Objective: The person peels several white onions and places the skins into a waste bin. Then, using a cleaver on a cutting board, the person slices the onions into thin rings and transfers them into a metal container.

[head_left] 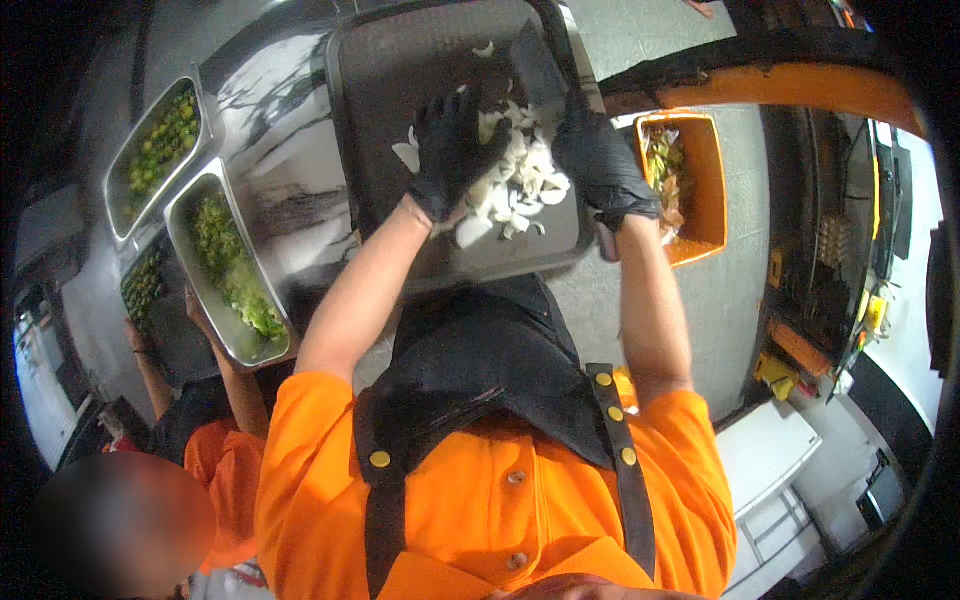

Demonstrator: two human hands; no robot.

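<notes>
Fingers [464, 112] of the gloved left hand [448, 155] are held apart beside chopped white vegetable pieces [527, 175] on the dark tray [372, 65], seemingly so they are steadied; spilling is presumably prevented by its raised rim. Whether the broad dark blade [541, 68] is gripped by the right hand [600, 165] cannot be told, its fingers being blurred.

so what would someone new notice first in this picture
Probably the white chopped pieces on the dark tray at upper centre, with the black-gloved left hand among them and the right hand beside them. Then the orange shirt at lower centre and orange bin right of the tray. A metal pan holds greens at left.
</notes>
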